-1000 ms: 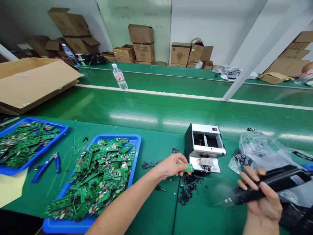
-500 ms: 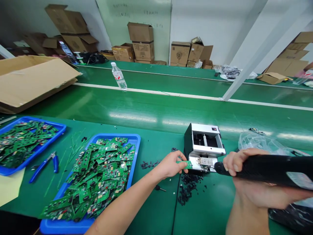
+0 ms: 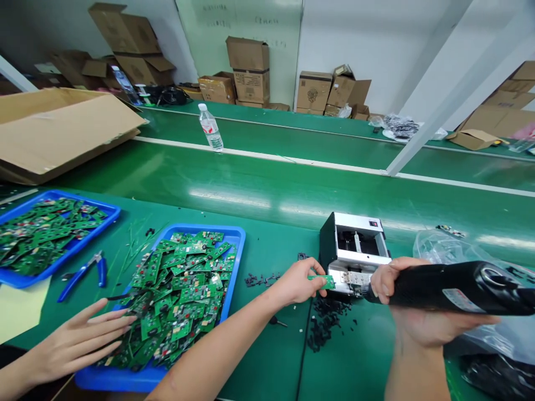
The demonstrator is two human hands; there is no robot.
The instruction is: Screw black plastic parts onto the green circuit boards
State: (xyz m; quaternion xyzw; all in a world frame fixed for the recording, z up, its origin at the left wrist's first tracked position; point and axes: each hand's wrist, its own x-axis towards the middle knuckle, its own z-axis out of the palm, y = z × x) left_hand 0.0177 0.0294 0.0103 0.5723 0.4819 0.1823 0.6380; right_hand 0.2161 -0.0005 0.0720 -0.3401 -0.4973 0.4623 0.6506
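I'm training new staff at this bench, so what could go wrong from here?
The electric screwdriver in the right hand points close to the small green circuit board pinched in the left hand, so a slip might scratch the board or jab fingers. The loose black plastic pieces below might get mixed up with parts. A co-worker's hand at the blue tray might knock boards.

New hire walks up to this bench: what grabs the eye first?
The heap of green circuit boards in a blue plastic tray dominates the bench, left of centre, with a co-worker's hand reaching in at lower left. To its right, the person's left hand holds a small green board at the front of a white-and-black benchtop machine, while the right hand grips a black handheld power tool.
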